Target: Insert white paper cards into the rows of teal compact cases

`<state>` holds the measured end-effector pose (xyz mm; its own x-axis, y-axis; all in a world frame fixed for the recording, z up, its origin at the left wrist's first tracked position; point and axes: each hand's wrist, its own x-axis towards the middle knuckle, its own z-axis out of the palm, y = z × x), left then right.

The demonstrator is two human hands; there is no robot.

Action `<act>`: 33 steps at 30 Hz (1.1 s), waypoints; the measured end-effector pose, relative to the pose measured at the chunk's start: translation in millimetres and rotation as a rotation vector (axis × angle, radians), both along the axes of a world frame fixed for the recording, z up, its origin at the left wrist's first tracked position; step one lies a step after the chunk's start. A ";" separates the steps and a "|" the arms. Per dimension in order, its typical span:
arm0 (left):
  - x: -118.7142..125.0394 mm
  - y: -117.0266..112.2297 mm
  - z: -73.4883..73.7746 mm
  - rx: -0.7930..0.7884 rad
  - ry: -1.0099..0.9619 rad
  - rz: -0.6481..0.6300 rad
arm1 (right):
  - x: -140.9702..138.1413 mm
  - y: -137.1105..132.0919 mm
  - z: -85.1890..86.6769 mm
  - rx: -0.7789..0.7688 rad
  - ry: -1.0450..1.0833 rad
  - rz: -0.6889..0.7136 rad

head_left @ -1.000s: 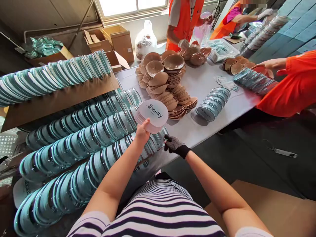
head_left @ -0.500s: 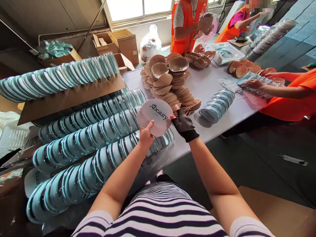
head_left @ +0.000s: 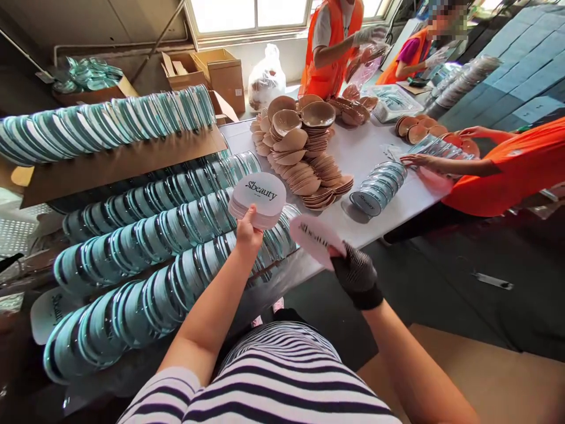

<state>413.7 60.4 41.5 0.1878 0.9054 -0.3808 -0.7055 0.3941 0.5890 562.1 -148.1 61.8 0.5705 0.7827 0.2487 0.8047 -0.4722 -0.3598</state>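
My left hand (head_left: 249, 231) grips a stack of round white cards (head_left: 259, 203), thumb on top; the uppermost reads "beauty" in black letters. In a black fingerless-looking glove, my right hand (head_left: 356, 275) pinches a single round card (head_left: 311, 240), slightly blurred and tilted, to the right of the stack and apart from it. Below and left of the cards lie long rows of round teal-and-clear containers (head_left: 145, 282), packed side by side. A short row of similar containers (head_left: 382, 185) rests on the white table beyond my right hand.
Beige shell-shaped cups (head_left: 304, 147) are piled on the white table (head_left: 344, 159). At right, a co-worker in an orange shirt (head_left: 521, 165) reaches close to the short row. Two more people in orange vests stand at the far side. Cardboard (head_left: 477, 371) lies low at right.
My right hand has drawn one card off the stack and moved right and down with it. My left hand has shifted slightly left with the stack. The right co-worker's hand has come nearer the containers.
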 end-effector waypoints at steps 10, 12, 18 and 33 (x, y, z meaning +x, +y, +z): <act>1.5 3.0 -13.2 -0.006 0.013 -0.017 | -48.4 42.7 -35.1 -0.478 -0.005 0.181; 0.4 2.3 -13.1 0.006 0.007 -0.017 | -45.9 55.0 -33.0 -0.490 0.013 0.152; -1.6 2.5 -11.9 -0.019 -0.007 -0.017 | -48.5 63.0 -44.3 -0.462 -0.026 0.232; 4.0 -5.2 -13.9 0.013 0.048 0.023 | -24.6 88.8 -43.6 -0.417 0.782 0.440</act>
<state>417.7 55.2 27.6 0.1487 0.9140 -0.3774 -0.6850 0.3705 0.6273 537.5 -59.3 18.2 0.0936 0.9038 -0.4176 0.5454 -0.3975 -0.7379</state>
